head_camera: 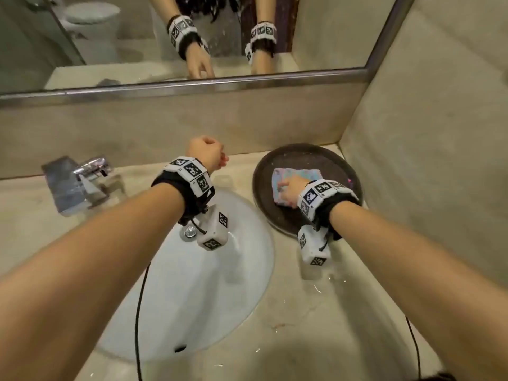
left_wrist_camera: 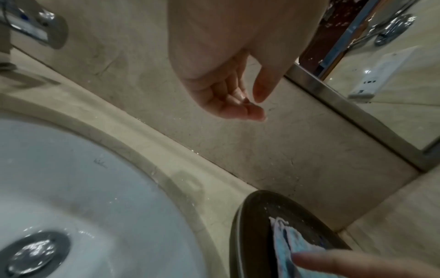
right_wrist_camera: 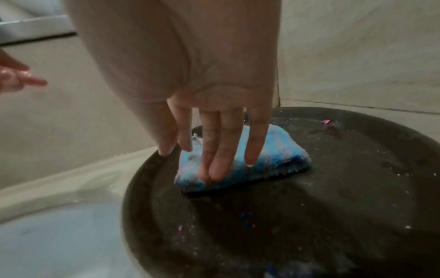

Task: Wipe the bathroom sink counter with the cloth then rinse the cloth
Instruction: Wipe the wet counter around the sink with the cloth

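Head view: my right hand (head_camera: 288, 191) presses straight fingers on the cloth (head_camera: 295, 177) in the tray (head_camera: 264, 171); my left hand (head_camera: 206, 154), loosely curled and empty, hangs farther off, above the desk (head_camera: 316, 312).

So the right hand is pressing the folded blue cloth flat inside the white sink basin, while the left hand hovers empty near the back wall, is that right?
Not quite: the cloth lies on the dark round tray beside the basin, not in it, as the right wrist view shows. The right hand does press it with straight fingers, and the left hand hovers empty.
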A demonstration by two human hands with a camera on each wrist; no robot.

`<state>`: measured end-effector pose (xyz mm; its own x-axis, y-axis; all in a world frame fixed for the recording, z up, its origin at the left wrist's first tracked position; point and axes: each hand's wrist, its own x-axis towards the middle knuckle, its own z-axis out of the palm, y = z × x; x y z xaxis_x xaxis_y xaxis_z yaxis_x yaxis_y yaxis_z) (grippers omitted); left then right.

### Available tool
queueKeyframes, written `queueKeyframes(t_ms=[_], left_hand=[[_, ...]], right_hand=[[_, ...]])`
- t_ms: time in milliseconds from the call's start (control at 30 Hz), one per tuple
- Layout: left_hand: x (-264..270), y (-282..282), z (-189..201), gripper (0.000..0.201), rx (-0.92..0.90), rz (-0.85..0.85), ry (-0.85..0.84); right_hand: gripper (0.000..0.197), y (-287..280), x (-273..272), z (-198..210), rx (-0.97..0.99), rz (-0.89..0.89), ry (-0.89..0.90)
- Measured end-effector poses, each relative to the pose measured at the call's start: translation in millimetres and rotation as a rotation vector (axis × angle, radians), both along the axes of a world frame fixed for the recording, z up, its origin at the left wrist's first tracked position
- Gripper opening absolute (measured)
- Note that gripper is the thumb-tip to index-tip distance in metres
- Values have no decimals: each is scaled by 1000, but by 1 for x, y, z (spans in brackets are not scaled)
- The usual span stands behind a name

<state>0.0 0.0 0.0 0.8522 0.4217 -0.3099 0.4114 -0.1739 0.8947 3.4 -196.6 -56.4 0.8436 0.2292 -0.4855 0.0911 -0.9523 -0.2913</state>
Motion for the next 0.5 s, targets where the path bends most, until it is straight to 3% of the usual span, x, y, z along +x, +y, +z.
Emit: queueKeyframes(t_ms=[67,100,167,267,400,500], left_hand=[[0,0,-3,26,0,3,12],[-2,0,-3,26,-10,1,32],[-5,-2,-4,25,-53,-11,27],[-6,-3,-2,24,-57,-22,12],[-10,-5,6,24,-50,-58,10],[-15,-5,15,22,-27,-127,22]], right_hand=[[28,5,-1,4,-193,49,-164],[29,8,-1,3,-239,87,-154],[32,10,-6,1,-259,129,45],[47,5,-5,-2,-317,152,38],[13,17,-6,22,-400,107,13],[18,14,-1,46,-340,84,-31]])
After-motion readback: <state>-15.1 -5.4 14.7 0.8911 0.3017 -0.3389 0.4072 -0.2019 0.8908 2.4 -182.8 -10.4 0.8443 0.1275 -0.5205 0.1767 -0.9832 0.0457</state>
